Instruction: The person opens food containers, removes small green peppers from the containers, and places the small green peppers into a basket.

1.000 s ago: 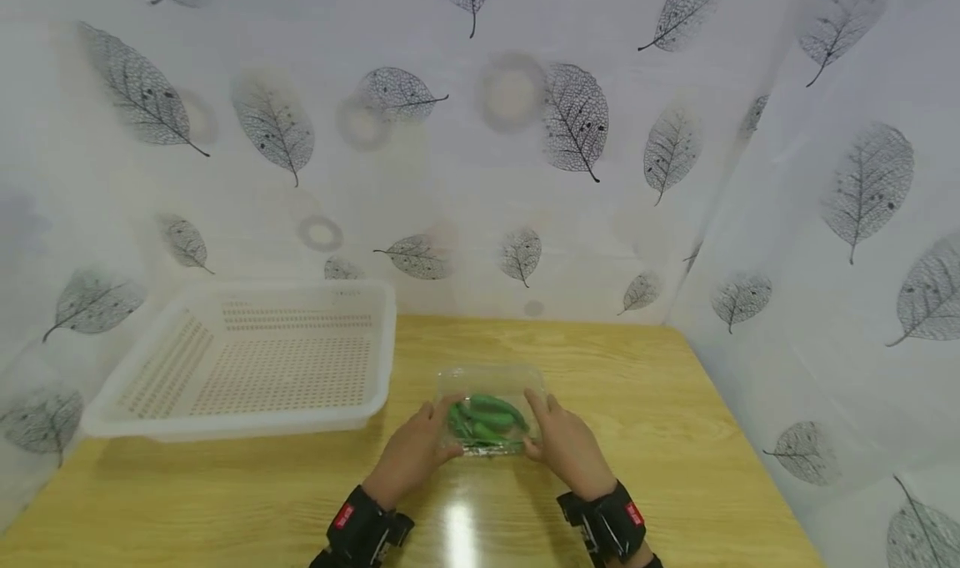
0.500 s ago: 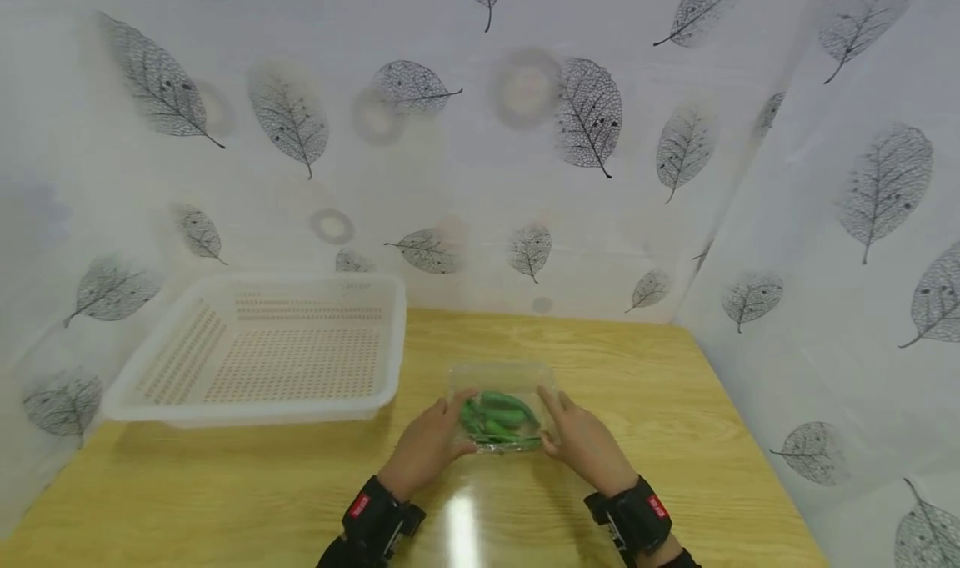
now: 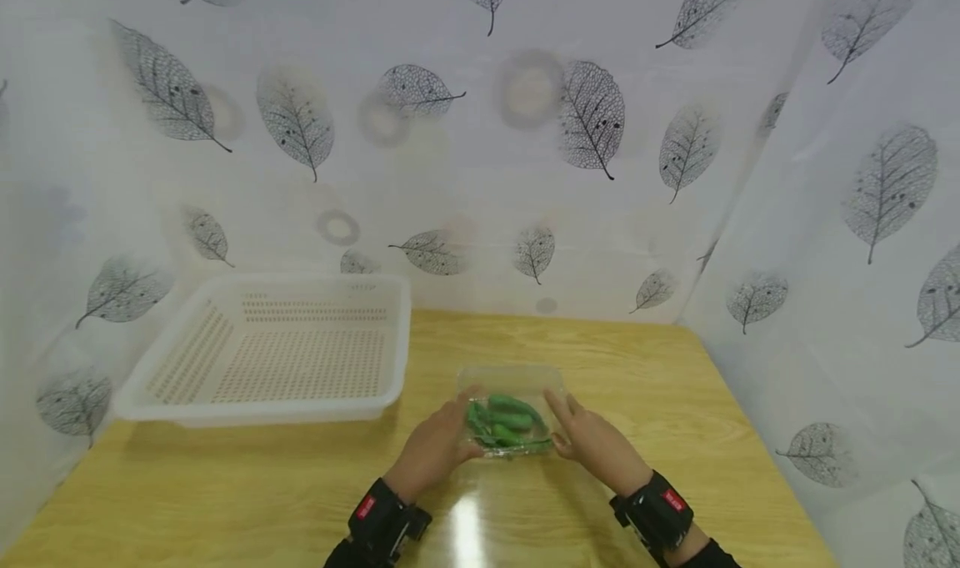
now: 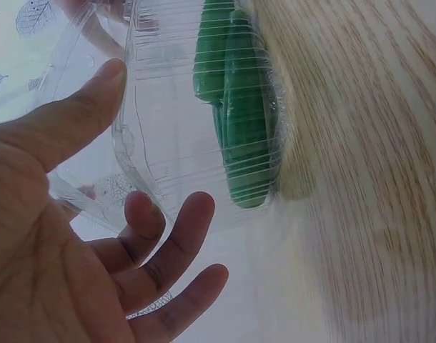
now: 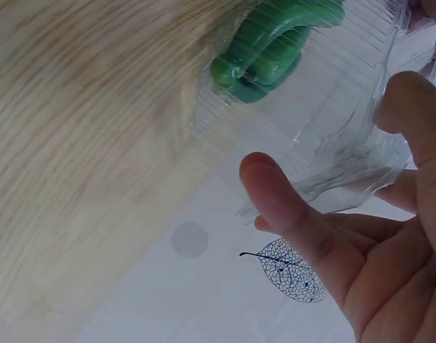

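A clear plastic food box with several green chili peppers inside stands on the wooden table in the head view. My left hand holds its left side, thumb at the rim and fingers bent around the corner in the left wrist view. My right hand is at the opposite side. Its thumb rests by the rim, while another finger lies over the crinkled plastic corner. Through the ribbed wall, the peppers show near the box's bottom.
To the left stands a large white plastic basket with a perforated bottom. The yellow wood-grain table meets a leaf-print curtain at the back and right.
The head view has shifted slightly, moving the whole scene to the right. My right wrist has swung outward to the right, while both hands stay at the box's sides.
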`<state>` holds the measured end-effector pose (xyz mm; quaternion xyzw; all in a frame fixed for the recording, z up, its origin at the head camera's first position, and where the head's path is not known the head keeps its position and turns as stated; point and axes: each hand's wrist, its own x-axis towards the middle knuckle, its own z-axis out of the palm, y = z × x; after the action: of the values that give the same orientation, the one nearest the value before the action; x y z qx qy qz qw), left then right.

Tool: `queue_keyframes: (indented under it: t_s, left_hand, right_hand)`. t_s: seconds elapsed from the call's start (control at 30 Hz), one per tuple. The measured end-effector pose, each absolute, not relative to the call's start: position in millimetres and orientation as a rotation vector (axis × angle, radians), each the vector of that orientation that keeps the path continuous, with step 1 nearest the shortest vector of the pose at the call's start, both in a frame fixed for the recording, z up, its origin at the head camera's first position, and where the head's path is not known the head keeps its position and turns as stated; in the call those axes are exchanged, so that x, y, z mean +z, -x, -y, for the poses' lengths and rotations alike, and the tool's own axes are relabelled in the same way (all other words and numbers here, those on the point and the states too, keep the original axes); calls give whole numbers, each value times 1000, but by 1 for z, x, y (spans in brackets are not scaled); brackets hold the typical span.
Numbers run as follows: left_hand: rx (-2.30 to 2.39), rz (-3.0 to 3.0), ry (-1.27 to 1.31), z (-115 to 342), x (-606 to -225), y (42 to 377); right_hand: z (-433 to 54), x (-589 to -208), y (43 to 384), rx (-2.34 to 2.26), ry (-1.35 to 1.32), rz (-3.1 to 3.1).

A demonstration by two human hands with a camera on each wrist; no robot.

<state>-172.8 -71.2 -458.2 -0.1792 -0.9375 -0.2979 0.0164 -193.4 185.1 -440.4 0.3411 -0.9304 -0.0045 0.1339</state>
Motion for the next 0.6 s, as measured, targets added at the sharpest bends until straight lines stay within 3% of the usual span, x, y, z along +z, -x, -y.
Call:
queue_keyframes:
  t_s: [0.3, 0.6]
  left_hand:
    - [-980, 2871, 571, 68, -462, 179]
    - [-1074, 2901, 551, 72, -462, 176]
  right_hand:
    - [-196, -449, 192, -217, -967, 2532]
    - [-203, -468, 192, 132, -979, 2488]
